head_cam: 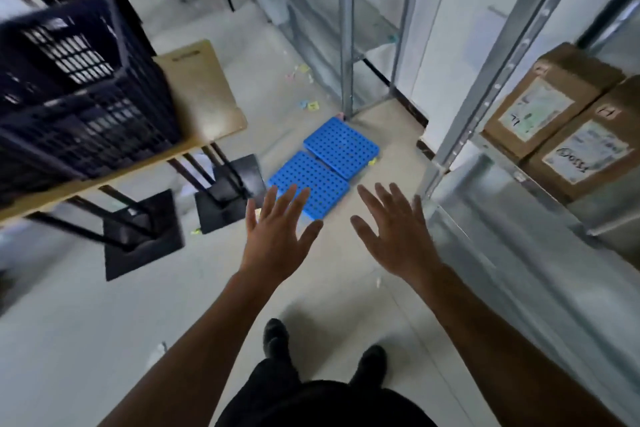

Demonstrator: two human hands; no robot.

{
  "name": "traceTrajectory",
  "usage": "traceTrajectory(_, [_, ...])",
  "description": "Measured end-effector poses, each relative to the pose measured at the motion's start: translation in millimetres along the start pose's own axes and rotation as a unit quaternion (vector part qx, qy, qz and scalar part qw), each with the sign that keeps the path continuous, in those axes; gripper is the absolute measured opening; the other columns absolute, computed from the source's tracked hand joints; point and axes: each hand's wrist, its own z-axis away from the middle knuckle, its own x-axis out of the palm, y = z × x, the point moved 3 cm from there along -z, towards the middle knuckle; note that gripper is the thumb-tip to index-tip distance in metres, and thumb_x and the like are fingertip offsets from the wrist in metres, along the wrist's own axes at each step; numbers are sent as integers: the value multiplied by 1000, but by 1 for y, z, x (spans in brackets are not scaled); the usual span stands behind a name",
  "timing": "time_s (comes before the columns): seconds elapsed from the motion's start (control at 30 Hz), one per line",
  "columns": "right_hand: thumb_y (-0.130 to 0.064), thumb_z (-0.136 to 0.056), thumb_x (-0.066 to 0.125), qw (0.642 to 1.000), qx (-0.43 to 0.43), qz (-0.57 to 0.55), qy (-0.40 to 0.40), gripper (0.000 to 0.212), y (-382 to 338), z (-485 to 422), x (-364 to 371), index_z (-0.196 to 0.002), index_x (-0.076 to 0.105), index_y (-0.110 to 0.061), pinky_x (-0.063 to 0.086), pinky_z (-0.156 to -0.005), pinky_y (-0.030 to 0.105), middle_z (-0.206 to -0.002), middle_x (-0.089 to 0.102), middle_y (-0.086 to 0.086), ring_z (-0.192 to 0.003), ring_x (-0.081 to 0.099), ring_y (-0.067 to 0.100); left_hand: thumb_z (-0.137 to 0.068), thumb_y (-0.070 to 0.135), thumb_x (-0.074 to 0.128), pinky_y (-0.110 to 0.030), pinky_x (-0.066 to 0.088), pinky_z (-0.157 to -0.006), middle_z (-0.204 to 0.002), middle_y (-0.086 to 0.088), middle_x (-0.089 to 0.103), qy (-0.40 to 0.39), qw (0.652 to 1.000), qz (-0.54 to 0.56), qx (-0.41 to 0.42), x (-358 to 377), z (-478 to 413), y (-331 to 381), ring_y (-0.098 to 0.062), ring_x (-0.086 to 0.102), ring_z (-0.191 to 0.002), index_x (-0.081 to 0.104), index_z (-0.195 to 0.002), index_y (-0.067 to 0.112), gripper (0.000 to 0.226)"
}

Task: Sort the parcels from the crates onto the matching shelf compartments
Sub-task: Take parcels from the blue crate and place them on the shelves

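Note:
My left hand [277,236] and my right hand [394,232] are stretched out in front of me over the floor, fingers spread, and neither holds anything. A dark blue lattice crate [76,90] stands on a wooden table [204,97] to the left; what it contains is hidden. On the right, two brown cardboard parcels [540,104] [585,156] with white labels sit side by side on a metal shelf [512,204]. Both hands are well apart from the crate and from the parcels.
Two blue perforated plastic pallets [325,163] lie on the floor just beyond my hands. Grey metal shelf uprights [346,31] rise at centre and right. Black table feet [145,239] stand on the floor at left. Small paper scraps litter the floor.

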Motion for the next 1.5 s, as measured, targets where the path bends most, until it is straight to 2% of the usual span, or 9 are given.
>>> traceTrajectory(0.2, [-64,-102,20,998,-51,18,-22,70,-87,-20,16,-165,15,-35,2,-128,59,-173,18,4,-161,6,27,-97,70,29,-55,-2,-126,-168,5,23,46,997,25,-61,-32,34,-82,-22,3,-158,27,-158,35,70])
traceTrajectory(0.47, [-60,-105,27,993,-99,61,-5,66,-259,-75,51,-165,19,-34,0,-128,57,-173,21,4,-161,6,28,-100,68,33,-53,-10,-123,-170,6,17,124,983,46,-130,-110,52,-257,-23,-2,-158,28,-157,37,65])
traceTrajectory(0.63, [-71,-92,6,988,-148,52,6,83,-364,-114,60,-164,22,-33,1,-128,55,-172,23,3,-161,9,28,-97,71,28,-58,-4,-125,-168,6,19,163,971,76,-158,-141,48,-338,-23,-1,-158,29,-153,37,66])
traceTrajectory(0.77, [-72,-90,4,986,-159,51,1,85,-421,-144,57,-164,22,-34,-1,-128,53,-172,22,2,-161,8,25,-96,72,24,-59,-3,-125,-169,6,18,160,973,66,-150,-166,33,-383,-22,-5,-158,31,-154,37,68])
traceTrajectory(0.9, [-64,-98,24,986,-155,55,18,73,-444,-186,55,-163,28,-31,6,-129,55,-168,31,4,-159,16,27,-98,71,26,-55,-6,-125,-169,7,18,170,971,70,-150,-178,4,-423,-21,-6,-158,29,-156,37,68])
traceTrajectory(1.03, [-59,-102,33,986,-163,26,25,67,-457,-238,57,-163,25,-34,8,-128,55,-170,28,3,-160,14,23,-95,74,20,-54,-5,-126,-169,8,18,174,966,91,-169,-177,-30,-450,-21,-5,-158,27,-157,37,72])
traceTrajectory(1.2, [-61,-100,29,984,-176,1,28,71,-473,-324,50,-165,21,-33,5,-129,55,-172,21,5,-161,10,25,-95,74,19,-54,-6,-125,-169,10,16,171,968,78,-166,-192,-93,-475,-21,-6,-158,29,-156,38,72])
traceTrajectory(1.33, [-71,-97,15,982,-185,-5,29,77,-483,-390,39,-165,15,-36,1,-130,51,-174,13,2,-161,3,22,-94,76,19,-49,-14,-122,-170,12,8,148,975,71,-149,-215,-162,-495,-18,-13,-157,22,-158,42,72])
traceTrajectory(1.5, [-84,-90,-3,978,-205,-1,27,86,-490,-465,37,-164,7,-41,2,-130,53,-174,8,-1,-161,-1,20,-89,80,17,-49,-12,-123,-170,12,6,128,976,77,-157,-221,-245,-530,-18,-10,-157,17,-158,42,79])
